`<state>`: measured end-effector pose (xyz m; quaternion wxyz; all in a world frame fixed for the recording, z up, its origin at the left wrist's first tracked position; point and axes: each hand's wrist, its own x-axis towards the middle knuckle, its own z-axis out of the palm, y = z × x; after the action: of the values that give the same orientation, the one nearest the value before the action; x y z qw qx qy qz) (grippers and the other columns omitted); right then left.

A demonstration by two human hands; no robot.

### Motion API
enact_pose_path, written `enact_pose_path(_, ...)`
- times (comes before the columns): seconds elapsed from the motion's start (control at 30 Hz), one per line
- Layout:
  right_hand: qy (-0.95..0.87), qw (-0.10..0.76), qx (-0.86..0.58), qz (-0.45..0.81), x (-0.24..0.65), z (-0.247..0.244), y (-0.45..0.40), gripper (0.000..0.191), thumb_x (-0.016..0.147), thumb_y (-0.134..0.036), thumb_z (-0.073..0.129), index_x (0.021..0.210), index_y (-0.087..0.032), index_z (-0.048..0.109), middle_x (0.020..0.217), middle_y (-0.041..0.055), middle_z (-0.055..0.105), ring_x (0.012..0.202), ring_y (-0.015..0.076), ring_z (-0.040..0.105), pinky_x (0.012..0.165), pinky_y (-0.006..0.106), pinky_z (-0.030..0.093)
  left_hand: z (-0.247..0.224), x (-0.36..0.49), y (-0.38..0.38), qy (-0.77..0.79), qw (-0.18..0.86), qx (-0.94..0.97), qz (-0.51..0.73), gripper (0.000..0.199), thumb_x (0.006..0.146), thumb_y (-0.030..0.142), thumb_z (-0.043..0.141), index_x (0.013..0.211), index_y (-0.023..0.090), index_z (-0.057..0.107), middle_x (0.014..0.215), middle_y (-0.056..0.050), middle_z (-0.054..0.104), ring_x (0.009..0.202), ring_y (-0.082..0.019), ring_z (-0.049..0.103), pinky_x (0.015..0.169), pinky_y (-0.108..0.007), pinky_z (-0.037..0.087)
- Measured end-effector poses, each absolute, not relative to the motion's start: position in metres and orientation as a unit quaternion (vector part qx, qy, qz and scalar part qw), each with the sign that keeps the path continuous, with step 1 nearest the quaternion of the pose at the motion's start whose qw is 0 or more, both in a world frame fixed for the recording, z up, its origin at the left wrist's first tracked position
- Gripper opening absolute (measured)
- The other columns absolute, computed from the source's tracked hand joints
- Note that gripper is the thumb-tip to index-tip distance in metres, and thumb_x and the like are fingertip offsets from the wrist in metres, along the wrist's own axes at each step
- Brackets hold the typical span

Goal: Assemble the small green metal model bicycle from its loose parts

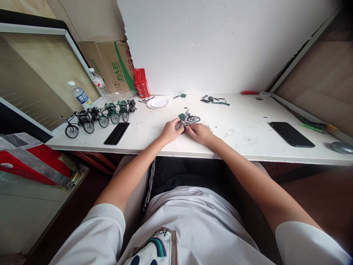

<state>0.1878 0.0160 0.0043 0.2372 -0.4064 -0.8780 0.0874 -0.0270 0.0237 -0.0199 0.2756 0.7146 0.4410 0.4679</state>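
Close to the front of the white table [242,141], a small model bicycle [192,119] lies between my two hands, its dark wheel and handlebar pointing away from me. My left hand [171,131] pinches the rear wheel end of it. From the other side, the fingers of my right hand [202,134] close on the frame near its middle. My fingertips cover part of the bicycle. A small green piece [182,116] shows just behind my left fingers; whether it is attached to the bicycle I cannot tell.
Several finished-looking model bicycles [103,120] stand at the left, behind a phone [117,133]. Loose dark parts [213,99] lie at the back, with white paper plates [157,103] and a red box [141,83]. A black phone [291,134] rests at right. Bottles [79,96] stand back left.
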Motion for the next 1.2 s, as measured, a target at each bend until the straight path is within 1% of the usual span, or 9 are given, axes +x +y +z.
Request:
enact_pose_path(0.93, -0.878, 0.237, -0.406, 0.088, 0.188, 0.0031, 0.0173, 0.046, 0.112, -0.045, 0.037, 0.09, -0.022, 0.07, 0.086, 0.0093, 0.076, 0.077, 0.0236, 0.064, 0.067, 0.032, 0.038, -0.02, -0.0269, 0.0236, 0.439, 0.277, 0.714, 0.47, 0.024, 0.088, 0.023, 0.07, 0.112, 0.019, 0.074, 0.12, -0.01, 0.08, 0.112, -0.025, 0.076, 0.11, -0.039, 0.057)
enact_pose_path(1.2, -0.878, 0.236, -0.407, 0.087, 0.1876, 0.0045, 0.016, 0.043, 0.112, -0.043, 0.038, 0.088, -0.023, 0.067, 0.085, 0.0079, 0.074, 0.076, 0.0226, 0.063, 0.066, 0.031, 0.036, -0.0181, -0.026, 0.0222, 0.44, 0.282, 0.71, 0.472, 0.025, 0.087, 0.022, 0.072, 0.111, 0.019, 0.074, 0.12, -0.01, 0.08, 0.111, -0.024, 0.076, 0.108, -0.038, 0.057)
